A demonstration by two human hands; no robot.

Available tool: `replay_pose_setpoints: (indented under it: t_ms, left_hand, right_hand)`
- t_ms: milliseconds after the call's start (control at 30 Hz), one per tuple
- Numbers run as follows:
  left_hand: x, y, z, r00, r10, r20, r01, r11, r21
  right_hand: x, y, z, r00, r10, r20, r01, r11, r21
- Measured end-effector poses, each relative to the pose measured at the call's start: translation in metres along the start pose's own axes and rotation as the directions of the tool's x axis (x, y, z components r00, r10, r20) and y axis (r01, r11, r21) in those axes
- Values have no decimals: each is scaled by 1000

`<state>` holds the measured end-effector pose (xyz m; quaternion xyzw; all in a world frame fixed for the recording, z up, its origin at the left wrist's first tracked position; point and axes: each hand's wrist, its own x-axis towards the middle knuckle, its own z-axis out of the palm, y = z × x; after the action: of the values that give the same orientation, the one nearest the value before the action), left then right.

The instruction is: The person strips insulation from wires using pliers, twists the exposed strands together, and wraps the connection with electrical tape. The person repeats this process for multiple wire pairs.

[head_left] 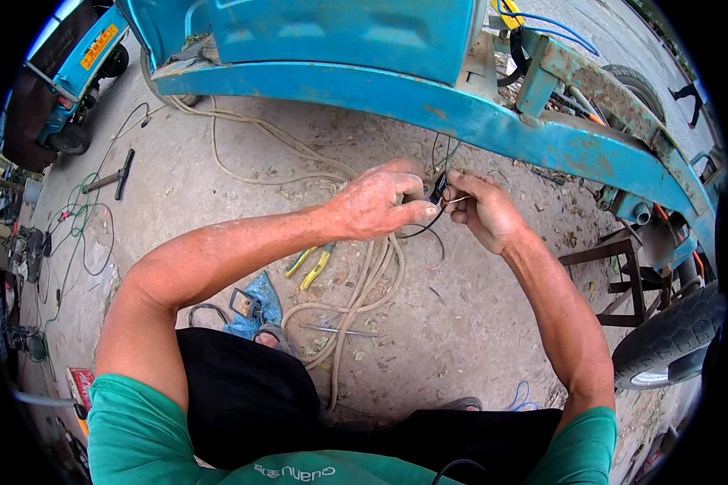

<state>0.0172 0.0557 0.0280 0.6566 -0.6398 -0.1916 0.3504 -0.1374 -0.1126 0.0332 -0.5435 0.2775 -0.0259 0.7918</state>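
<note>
Smooth plastic-looking sheathing on the black cable (423,230), with a dull sheen. Glossy painted sheet metal on the blue panel (340,40); painted metal too along the blue rail (332,87), scuffed and spotted with rust. Rough, gritty, matt finish across the ground (461,347). Dull, rubbery covering on the pale hoses (367,283). Smooth yellow plastic-looking grips on the pliers (317,269). Crinkled, shiny plastic film in the blue sheet (264,293). Toward the ground's left edge, dark matt metal on the T-shaped tool (124,175); toward its right edge, matt, treaded rubber on the tyre (671,335). Matt cloth in the green shirt (137,420) and black trousers (243,372).
</note>
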Motion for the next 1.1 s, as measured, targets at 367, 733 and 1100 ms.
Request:
replay_pose_setpoints:
  t_ms: [367,733,1100]
  left_hand:
    - [-2,-4,-1,999,28,-18,-28,1000,7]
    - [0,-1,5,1000,-21,12,21,1000,-4]
    - [0,-1,-1,1000,14,-9,-15,998,-65]
  right_hand:
    - [3,0,-7,999,-45,2,44,971,-237]
    - [3,2,-2,1000,3,12,-2,991,-131]
    - [3,6,2,1000,20,22,-18,997,-75]
